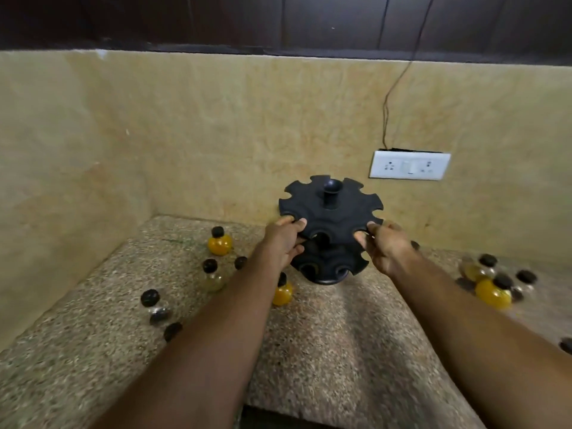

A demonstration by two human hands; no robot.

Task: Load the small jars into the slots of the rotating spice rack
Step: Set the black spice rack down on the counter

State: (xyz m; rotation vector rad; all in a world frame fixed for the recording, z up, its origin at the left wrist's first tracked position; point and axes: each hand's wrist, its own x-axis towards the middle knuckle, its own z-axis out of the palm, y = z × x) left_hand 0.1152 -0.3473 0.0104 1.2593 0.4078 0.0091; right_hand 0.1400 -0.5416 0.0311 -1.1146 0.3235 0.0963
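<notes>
KITCHEN CORNER: The black two-tier spice rack point(330, 218) stands on the speckled worktop point(340, 335), close to the back wall point(216, 134). Every slot that shows on both tiers is vacant. Loading looks not yet begun: no jar sits in the rack, so approx. the whole job appears left to do.

The left grip point(283, 239) and the right grip point(388, 246) are each clamped on the rim of the upper tier, L at its near-left edge and R at its near-right. Fingers are curled round the edge, w/ nothing else in either hand. Prob. steadying or turning the rack; can't tell which.

Small jars wait loose on both sides. To the left are a yellow jar point(219, 243) and a clear jar point(212, 277), w/ a second yellow jar point(282, 293) just beside the L forearm. A blurred jar cluster point(492, 292) lies well apart at far right.

A white socket plate point(410, 165) is on the wall behind, w/ a thin cable point(390, 97) running up from it.
</notes>
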